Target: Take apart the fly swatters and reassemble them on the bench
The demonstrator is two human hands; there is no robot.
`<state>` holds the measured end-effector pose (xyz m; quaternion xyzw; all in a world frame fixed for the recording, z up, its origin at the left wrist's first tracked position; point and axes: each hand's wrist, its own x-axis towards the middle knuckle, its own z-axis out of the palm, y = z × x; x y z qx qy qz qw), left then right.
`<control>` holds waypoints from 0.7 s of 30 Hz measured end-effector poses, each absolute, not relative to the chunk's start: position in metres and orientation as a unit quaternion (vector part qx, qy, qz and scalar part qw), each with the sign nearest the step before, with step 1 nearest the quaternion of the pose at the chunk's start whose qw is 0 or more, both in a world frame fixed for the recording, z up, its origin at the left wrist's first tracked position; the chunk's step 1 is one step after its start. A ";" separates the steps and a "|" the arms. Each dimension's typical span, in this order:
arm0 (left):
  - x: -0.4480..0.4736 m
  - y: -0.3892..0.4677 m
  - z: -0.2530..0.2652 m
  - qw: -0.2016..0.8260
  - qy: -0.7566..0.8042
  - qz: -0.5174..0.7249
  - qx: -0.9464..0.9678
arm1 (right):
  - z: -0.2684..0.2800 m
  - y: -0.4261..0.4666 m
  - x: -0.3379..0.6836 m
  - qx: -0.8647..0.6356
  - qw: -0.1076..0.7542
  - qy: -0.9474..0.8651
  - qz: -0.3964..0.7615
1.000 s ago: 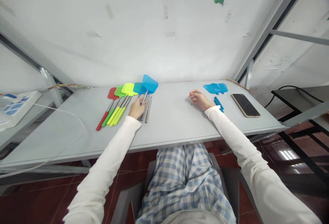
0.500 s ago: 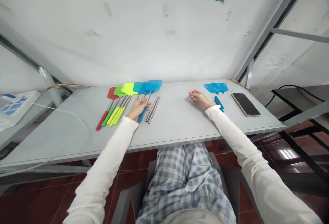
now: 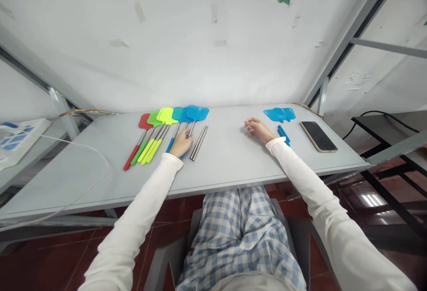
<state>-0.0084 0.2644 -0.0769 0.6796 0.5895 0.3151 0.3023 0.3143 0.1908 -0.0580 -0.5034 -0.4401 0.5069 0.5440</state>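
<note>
My left hand point(image 3: 182, 143) is closed around a blue fly swatter point(image 3: 198, 113) at the lower shaft and handle, which the fingers mostly hide. This swatter lies at the right end of a row with other blue ones, yellow ones point(image 3: 150, 151), a green one point(image 3: 139, 153) and a red one point(image 3: 131, 157). Just right of that hand are loose metal rods point(image 3: 199, 143). My right hand point(image 3: 258, 129) rests on the table with fingers loosely curled and apart, holding nothing. Near its wrist lie blue handles point(image 3: 283, 134), partly covered by the sleeve, and blue swatter heads point(image 3: 279, 114) lie behind them.
A smartphone point(image 3: 319, 136) lies at the right of the grey table point(image 3: 230, 162). The white wall point(image 3: 213, 68) stands along the back edge. A thin white cable point(image 3: 103, 162) crosses the left end, and metal frame posts point(image 3: 323, 97) rise at both sides.
My left hand has turned slightly and its fingers have drawn in around the blue swatter, whose head shifted a little left. Another blue handle now shows left of the hand. My right hand stays put.
</note>
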 end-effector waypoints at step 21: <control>0.029 0.200 -0.036 0.021 0.581 0.094 0.808 | -0.039 0.174 0.343 -0.836 0.196 -0.506 -0.084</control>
